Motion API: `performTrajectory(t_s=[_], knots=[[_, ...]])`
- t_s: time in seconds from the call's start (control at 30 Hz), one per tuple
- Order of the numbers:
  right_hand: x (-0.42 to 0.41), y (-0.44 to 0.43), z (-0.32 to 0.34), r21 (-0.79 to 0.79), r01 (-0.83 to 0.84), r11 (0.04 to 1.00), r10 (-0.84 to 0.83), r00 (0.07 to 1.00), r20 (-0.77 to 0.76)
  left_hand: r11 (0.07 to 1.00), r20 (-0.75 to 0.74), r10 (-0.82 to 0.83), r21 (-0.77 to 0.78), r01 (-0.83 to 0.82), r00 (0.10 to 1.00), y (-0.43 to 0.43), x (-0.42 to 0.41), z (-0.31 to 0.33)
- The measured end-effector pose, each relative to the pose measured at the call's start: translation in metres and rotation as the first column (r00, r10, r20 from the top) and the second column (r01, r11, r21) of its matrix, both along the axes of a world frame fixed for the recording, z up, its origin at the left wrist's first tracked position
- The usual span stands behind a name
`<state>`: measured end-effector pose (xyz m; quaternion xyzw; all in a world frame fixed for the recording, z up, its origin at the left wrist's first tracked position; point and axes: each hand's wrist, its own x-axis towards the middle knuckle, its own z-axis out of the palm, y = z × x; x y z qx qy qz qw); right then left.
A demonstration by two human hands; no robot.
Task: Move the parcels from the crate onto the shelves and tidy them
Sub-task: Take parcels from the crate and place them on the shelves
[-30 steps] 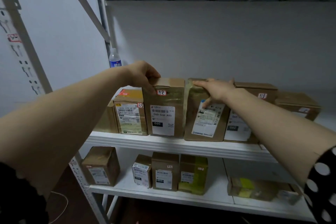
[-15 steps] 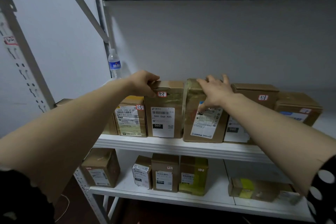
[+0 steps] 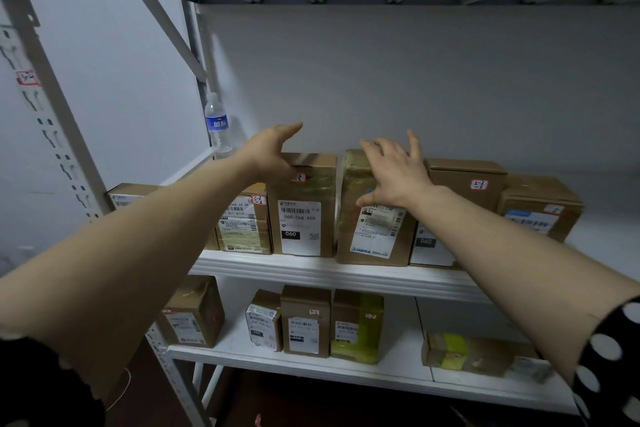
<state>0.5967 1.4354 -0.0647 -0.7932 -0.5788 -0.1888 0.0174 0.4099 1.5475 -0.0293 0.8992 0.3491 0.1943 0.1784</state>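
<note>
Several brown cardboard parcels stand in a row on the middle white shelf (image 3: 332, 269). My left hand (image 3: 273, 152) hovers with straight, spread fingers at the top left corner of the upright parcel labelled 060 (image 3: 303, 215). My right hand (image 3: 393, 172) is spread open over the top front of the taped parcel (image 3: 372, 236) beside it, fingers pointing up and back. Neither hand holds anything. The crate is out of view.
More parcels (image 3: 540, 208) fill the shelf's right part, and smaller boxes (image 3: 306, 321) stand on the lower shelf (image 3: 381, 369). A water bottle (image 3: 217, 125) stands at the back left corner by the grey upright post (image 3: 52, 114). Another shelf board runs overhead.
Both hands have let go of the two middle parcels and lifted, fingers now spread. The view has drifted slightly, with the shelves sitting a bit lower.
</note>
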Motion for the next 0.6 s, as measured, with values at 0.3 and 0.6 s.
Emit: performTrajectory(t_s=[0.3, 0.6], knots=[[-0.031, -0.072, -0.002, 0.175, 0.095, 0.980, -0.096, 0.995, -0.002, 0.905, 0.178, -0.260, 0.388, 0.175, 0.949, -0.064, 0.008, -0.014], [-0.111, -0.243, -0.078, 0.139, 0.577, 0.805, -0.542, 0.810, -0.225, 0.657, -0.178, -0.702, 0.210, 0.724, 0.690, -0.180, 0.015, -0.097]])
